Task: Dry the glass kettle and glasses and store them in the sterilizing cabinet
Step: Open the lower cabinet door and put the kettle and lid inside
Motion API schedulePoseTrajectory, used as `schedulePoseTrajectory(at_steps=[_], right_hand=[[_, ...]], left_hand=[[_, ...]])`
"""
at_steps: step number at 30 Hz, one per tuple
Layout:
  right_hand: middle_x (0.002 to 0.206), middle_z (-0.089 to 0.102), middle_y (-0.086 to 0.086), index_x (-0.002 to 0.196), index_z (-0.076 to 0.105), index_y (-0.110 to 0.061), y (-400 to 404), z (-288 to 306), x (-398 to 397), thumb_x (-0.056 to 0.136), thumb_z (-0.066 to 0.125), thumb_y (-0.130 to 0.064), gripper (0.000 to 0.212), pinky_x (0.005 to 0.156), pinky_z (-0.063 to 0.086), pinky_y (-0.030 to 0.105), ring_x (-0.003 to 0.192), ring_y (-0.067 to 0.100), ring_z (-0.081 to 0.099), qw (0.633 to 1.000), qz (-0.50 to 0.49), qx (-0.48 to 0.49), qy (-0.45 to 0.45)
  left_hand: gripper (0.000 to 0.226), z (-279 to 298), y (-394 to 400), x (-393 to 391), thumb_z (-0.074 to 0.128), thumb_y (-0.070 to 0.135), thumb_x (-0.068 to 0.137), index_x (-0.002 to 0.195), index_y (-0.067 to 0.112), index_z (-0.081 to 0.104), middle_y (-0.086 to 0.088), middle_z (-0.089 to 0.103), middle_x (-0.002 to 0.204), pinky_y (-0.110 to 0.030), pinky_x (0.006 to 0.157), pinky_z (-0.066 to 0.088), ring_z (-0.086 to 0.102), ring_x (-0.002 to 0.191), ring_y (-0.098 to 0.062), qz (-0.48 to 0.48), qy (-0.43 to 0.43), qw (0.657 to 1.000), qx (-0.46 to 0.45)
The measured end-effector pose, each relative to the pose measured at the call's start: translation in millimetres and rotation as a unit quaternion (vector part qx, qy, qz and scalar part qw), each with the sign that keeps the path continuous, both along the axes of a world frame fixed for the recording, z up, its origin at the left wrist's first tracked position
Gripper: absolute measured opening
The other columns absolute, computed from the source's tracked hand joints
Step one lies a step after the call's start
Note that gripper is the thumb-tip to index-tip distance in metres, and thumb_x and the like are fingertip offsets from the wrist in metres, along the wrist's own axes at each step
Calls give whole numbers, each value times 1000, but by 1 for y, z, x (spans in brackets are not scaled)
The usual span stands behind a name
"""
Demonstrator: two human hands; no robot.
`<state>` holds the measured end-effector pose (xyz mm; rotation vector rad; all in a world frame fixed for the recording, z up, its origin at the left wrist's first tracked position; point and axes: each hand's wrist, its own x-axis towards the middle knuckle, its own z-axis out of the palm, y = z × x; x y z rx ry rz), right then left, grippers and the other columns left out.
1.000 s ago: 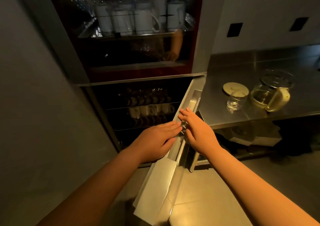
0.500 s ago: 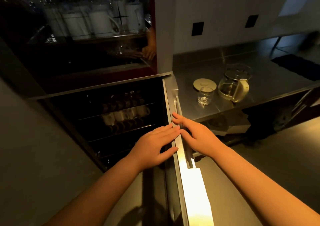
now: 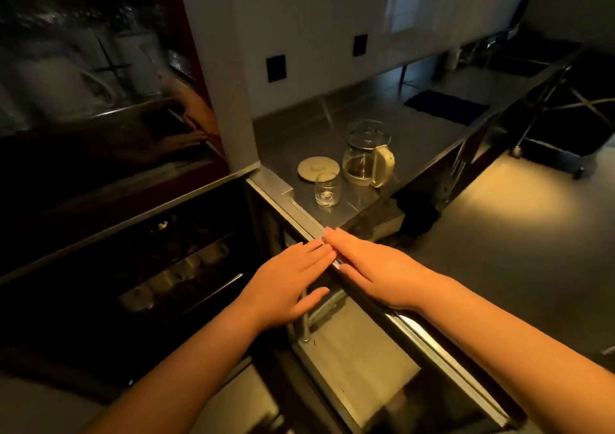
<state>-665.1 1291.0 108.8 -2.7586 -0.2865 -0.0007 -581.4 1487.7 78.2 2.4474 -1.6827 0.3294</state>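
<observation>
Pressing on the open lower door (image 3: 392,360) of the sterilizing cabinet (image 3: 213,77), both hands lie flat with straight fingers and hold nothing. The left hand (image 3: 288,287) rests on the inner side of the door's top edge, fingers together and the thumb spread toward the metal handle bar (image 3: 321,310) below it. The right hand (image 3: 372,268) lies along the outer side of the same edge, its fingertips just beside those of the left hand. Neither hand curls around anything.

The door stands swung out from the cabinet, leaving the lower compartment open. On the wire shelves (image 3: 186,270) inside, rows of pale cups (image 3: 166,278) show dimly; the space is too dark to tell more. Above, the dark glass upper door (image 3: 100,100) reflects the person's hands and shows white containers behind it, blurred.

The glass kettle (image 3: 364,157), with its cream handle turned to the right, stands upright on the stainless steel counter (image 3: 416,127) just right of the cabinet. A round cream lid (image 3: 314,169) lies flat to the left of the kettle, and a small drinking glass (image 3: 327,188) stands upright just in front of the lid, near the counter's front edge. Further back on the counter lies a dark blue cloth (image 3: 446,107), well apart from the kettle. Two black wall sockets (image 3: 276,68) sit in the wall behind.
</observation>
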Motion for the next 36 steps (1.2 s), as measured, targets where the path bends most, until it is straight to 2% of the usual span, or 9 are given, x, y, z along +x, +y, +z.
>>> schedulePoseTrajectory(at_steps=[2,6,10,15,21,26,29,33,36], right_hand=[[157,16,-8,150,6,-32,-2,0,-1,100,34,-41,58,107,19,19,141,5,19,1000,-18,-17,17],[157,15,-10,151,6,-32,0,-2,-1,99,34,-43,60,108,16,20,141,2,13,998,-50,-10,39],[157,16,-12,150,8,-34,5,-5,-1,98,36,-45,61,111,17,22,140,-4,7,998,-55,4,38],[157,8,-17,150,6,-37,1,-11,5,96,33,-53,62,109,13,19,133,-12,-1,996,-61,16,57],[156,1,-18,149,2,-37,-7,-12,25,89,29,-67,72,110,11,20,134,-10,-4,995,-86,15,49],[157,-3,-15,150,-1,-33,-22,-16,55,90,31,-66,76,115,10,25,142,-1,-5,992,-123,-12,27],[158,-6,-11,151,-2,-29,-33,-24,81,90,30,-66,78,117,8,27,143,3,-7,988,-147,-41,20],[158,-4,-7,152,0,-25,-55,-34,121,92,32,-62,77,114,2,24,144,6,-6,977,-204,-56,18],[159,-2,-4,152,2,-23,-83,-39,155,93,37,-58,77,114,4,25,144,9,-4,965,-254,-66,18]], left_hand=[[56,-3,-1,15,40,45,94,143,18,36,0,34,149,-35,112,11,23,138,-11,-4,-6,1000,-1],[51,-2,-4,39,44,38,94,141,19,39,-1,38,148,-34,112,17,26,138,-13,-9,31,999,-35],[51,4,-12,63,30,44,98,145,26,28,6,26,153,-28,114,6,16,142,-9,-18,49,999,10],[51,9,-34,95,24,48,98,147,31,21,10,17,155,-24,112,-1,9,142,-4,5,84,996,42],[53,10,-65,129,25,48,98,148,30,19,8,19,155,-23,110,2,15,141,-5,-12,86,995,58],[57,15,-87,160,29,53,96,148,34,17,10,12,156,-23,111,-3,4,143,-4,-66,122,983,122],[62,17,-104,185,28,56,95,150,32,11,9,8,157,-26,113,-1,1,143,-5,-74,135,978,140],[69,24,-141,226,30,54,96,151,21,3,-2,3,159,-35,116,7,2,145,-16,-15,147,971,188],[70,28,-183,254,29,52,97,151,18,-1,-7,-2,158,-42,117,9,0,145,-23,16,133,969,210]])
